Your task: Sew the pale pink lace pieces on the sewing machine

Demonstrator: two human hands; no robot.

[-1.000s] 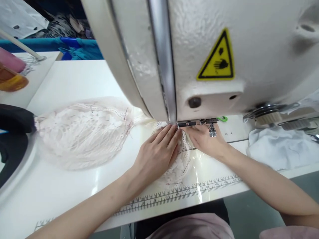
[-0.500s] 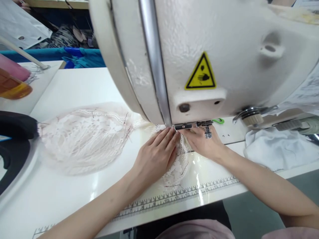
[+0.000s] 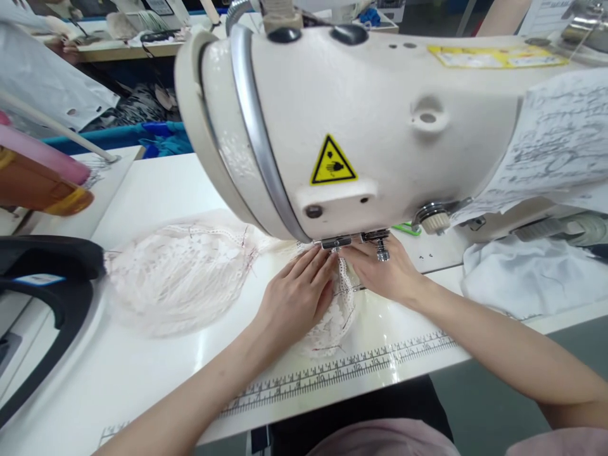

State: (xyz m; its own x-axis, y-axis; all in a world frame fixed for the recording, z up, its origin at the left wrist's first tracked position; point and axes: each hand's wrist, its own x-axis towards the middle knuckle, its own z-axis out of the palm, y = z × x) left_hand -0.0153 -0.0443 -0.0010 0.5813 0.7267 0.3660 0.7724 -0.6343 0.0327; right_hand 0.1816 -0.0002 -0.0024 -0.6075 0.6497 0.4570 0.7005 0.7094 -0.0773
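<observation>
My left hand (image 3: 297, 291) lies palm down on a piece of white lace fabric (image 3: 335, 326), its fingers stretched out close together up to the sewing machine's needle area. From the other side my right hand (image 3: 387, 269) reaches under the machine head (image 3: 380, 126). Its near fingers stretch towards the needle area beside the lace; the far ones are hidden. The lace has a scalloped trim and dark red thread ends. Under the head, the metal fittings (image 3: 337, 242) sit right above my fingertips. To the left, a sheer lace piece (image 3: 180, 275) lies spread on the table, seemingly joined to it.
A black-handled object (image 3: 52, 253) stands at the table's left. Pink and amber thread cones (image 3: 47, 183) are behind it. A printed ruler (image 3: 332, 377) runs along the front edge. White cloth (image 3: 532, 275) lies at right; a green loop (image 3: 408, 228) is behind my right hand.
The camera view has shifted, so more of the machine's top and the background shows. Both hands stay at the needle area, and the lace looks nearly unchanged.
</observation>
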